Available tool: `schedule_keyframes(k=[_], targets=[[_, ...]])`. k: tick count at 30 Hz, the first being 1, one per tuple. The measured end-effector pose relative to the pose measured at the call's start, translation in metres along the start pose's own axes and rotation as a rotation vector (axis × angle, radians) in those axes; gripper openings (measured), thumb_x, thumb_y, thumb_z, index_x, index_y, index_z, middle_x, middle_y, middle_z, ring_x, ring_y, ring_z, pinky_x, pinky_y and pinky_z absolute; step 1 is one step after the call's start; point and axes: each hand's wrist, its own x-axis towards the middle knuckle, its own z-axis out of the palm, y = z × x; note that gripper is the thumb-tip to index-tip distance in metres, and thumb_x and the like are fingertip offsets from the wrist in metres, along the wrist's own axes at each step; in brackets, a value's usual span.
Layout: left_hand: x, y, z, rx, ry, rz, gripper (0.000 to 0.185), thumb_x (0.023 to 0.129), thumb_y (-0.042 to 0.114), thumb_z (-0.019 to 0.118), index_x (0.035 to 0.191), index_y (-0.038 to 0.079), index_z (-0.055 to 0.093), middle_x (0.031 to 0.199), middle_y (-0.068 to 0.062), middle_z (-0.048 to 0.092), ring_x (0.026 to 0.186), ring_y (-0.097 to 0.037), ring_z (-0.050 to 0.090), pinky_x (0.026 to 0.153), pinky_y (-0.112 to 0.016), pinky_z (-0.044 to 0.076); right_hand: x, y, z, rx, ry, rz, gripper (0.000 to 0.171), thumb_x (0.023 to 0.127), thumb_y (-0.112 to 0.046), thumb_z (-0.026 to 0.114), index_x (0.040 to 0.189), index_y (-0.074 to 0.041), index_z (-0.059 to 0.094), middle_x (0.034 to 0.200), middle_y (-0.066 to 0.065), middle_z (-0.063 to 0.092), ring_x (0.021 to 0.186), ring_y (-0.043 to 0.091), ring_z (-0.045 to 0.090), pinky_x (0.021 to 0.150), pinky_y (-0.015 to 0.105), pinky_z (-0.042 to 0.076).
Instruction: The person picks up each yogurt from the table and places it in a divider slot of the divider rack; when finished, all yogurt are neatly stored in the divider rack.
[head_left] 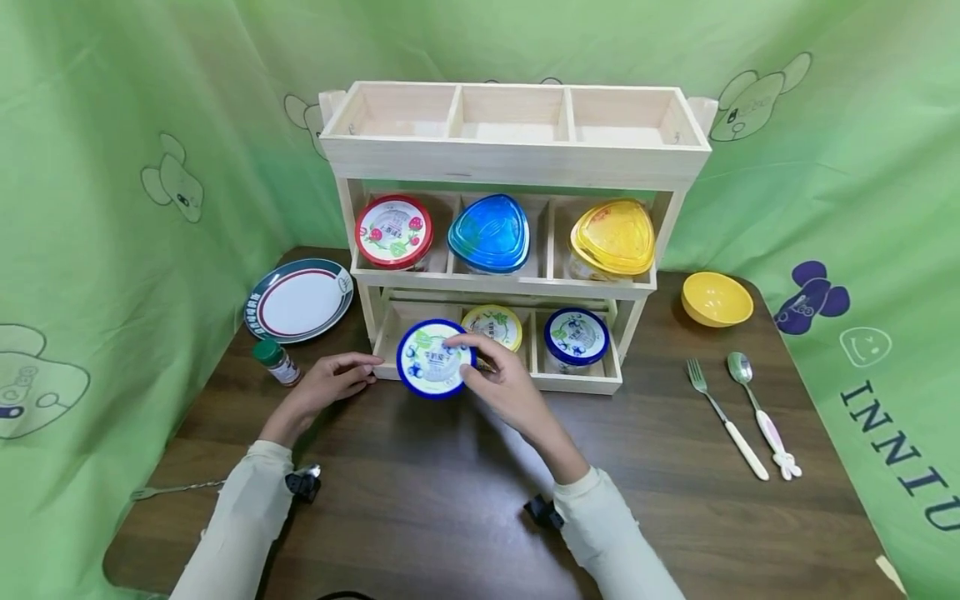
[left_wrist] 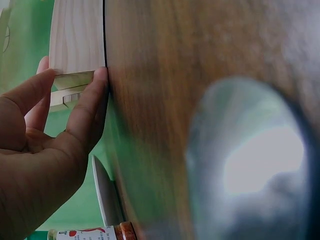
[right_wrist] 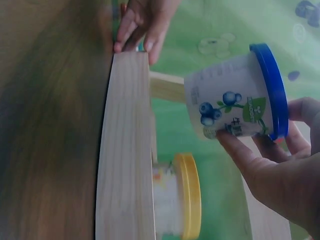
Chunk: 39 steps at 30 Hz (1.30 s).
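Note:
My right hand point(head_left: 510, 385) holds a white tub with a blue lid and blueberry print point(right_wrist: 230, 102), thumb on its side and fingers by the lid. The tub is raised in front of the lower-left compartment of a wooden rack point(head_left: 517, 163). With thumb and fingers, my left hand point(head_left: 330, 387) grips the left end of the rack's bottom front board point(left_wrist: 77, 37). Behind the held tub, a yellow-lidded tub point(head_left: 492, 325) sits in the lower middle compartment. Another blue-lidded tub point(head_left: 576, 337) occupies the lower right one.
The middle tier bears a red-lidded tub point(head_left: 393, 232), a blue-lidded container point(head_left: 490, 233) and a yellow-lidded container point(head_left: 613, 237). Left are a plate point(head_left: 298, 300), a small jar point(head_left: 276, 362) and a twisted-handle utensil point(head_left: 180, 489). Right are a yellow bowl point(head_left: 717, 300), fork point(head_left: 726, 421) and spoon point(head_left: 761, 417).

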Motion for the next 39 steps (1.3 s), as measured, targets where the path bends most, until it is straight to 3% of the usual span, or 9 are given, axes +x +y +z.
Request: schedule_keyframes(k=[4,9,13,18,25,30,33,36,39], targets=[[-0.002,-0.004,-0.001,-0.015,-0.015,0.007,0.038,0.115,0.014,0.056,0.149,0.000,0.063,0.156,-0.026,0.053,0.126,-0.025,0.065,0.112,-0.040,0.051,0.022,0.004,0.014,-0.016,0.028,0.025,0.036,0.104,-0.006,0.061,0.139,-0.009,0.071,0.149,0.010,0.062,0.128,0.026,0.059,0.102,0.038,0.057],[-0.002,-0.004,-0.001,-0.034,-0.039,0.035,0.036,0.114,0.019,0.061,0.145,0.003,0.068,0.152,-0.023,0.058,0.122,-0.021,0.067,0.108,-0.036,0.055,0.044,0.011,0.027,-0.019,0.084,0.038,0.037,0.105,-0.005,0.061,0.140,-0.009,0.071,0.151,0.011,0.061,0.132,0.026,0.059,0.103,0.042,0.055],[-0.002,-0.005,-0.002,-0.042,-0.058,0.057,0.034,0.113,0.021,0.063,0.141,0.004,0.071,0.145,-0.019,0.063,0.118,-0.018,0.069,0.104,-0.032,0.058,0.057,0.017,0.039,0.017,0.128,0.063,0.037,0.106,-0.003,0.060,0.141,-0.007,0.070,0.152,0.011,0.062,0.139,0.026,0.058,0.112,0.041,0.052],[-0.001,-0.002,0.002,-0.028,-0.036,0.021,0.037,0.115,0.015,0.058,0.146,-0.001,0.065,0.150,-0.024,0.058,0.123,-0.021,0.066,0.110,-0.037,0.054,0.064,0.025,0.050,0.013,0.191,0.112,0.038,0.107,-0.004,0.059,0.145,-0.007,0.066,0.156,0.013,0.058,0.144,0.026,0.054,0.119,0.040,0.047],[-0.001,0.001,0.008,-0.028,-0.022,-0.011,0.037,0.115,0.013,0.056,0.148,-0.001,0.064,0.152,-0.026,0.056,0.123,-0.021,0.066,0.112,-0.039,0.052,0.056,0.029,0.051,-0.195,0.131,0.200,0.047,0.109,-0.015,0.060,0.154,-0.006,0.057,0.160,0.019,0.053,0.151,0.035,0.046,0.126,0.051,0.037],[-0.001,0.003,0.006,-0.020,-0.040,0.009,0.037,0.115,0.013,0.055,0.149,-0.002,0.063,0.153,-0.026,0.055,0.124,-0.022,0.066,0.113,-0.041,0.051,0.051,0.032,0.045,-0.330,0.072,0.122,0.056,0.105,-0.016,0.066,0.158,-0.002,0.052,0.156,0.024,0.052,0.150,0.041,0.046,0.125,0.058,0.037],[0.001,0.005,0.005,-0.009,-0.048,0.012,0.039,0.116,0.013,0.055,0.150,-0.003,0.061,0.154,-0.026,0.054,0.127,-0.025,0.065,0.114,-0.042,0.049,0.048,0.030,0.044,-0.360,0.073,0.104,0.062,0.105,-0.019,0.066,0.162,-0.004,0.047,0.163,0.023,0.046,0.154,0.039,0.042,0.127,0.058,0.034],[-0.004,0.010,0.009,0.064,-0.024,0.015,0.040,0.116,0.017,0.055,0.152,0.000,0.061,0.155,-0.026,0.055,0.133,-0.034,0.061,0.119,-0.048,0.047,0.042,0.017,0.044,-0.330,0.073,0.111,0.067,0.108,-0.020,0.064,0.168,-0.009,0.039,0.173,0.021,0.034,0.160,0.037,0.032,0.130,0.057,0.030],[-0.017,0.016,0.022,0.259,0.023,0.072,0.045,0.116,0.024,0.055,0.156,0.003,0.057,0.159,-0.024,0.054,0.145,-0.044,0.052,0.122,-0.061,0.042,0.030,0.000,0.043,-0.278,0.048,0.102,0.070,0.111,-0.023,0.061,0.172,-0.012,0.030,0.178,0.014,0.025,0.163,0.033,0.026,0.131,0.055,0.027]])
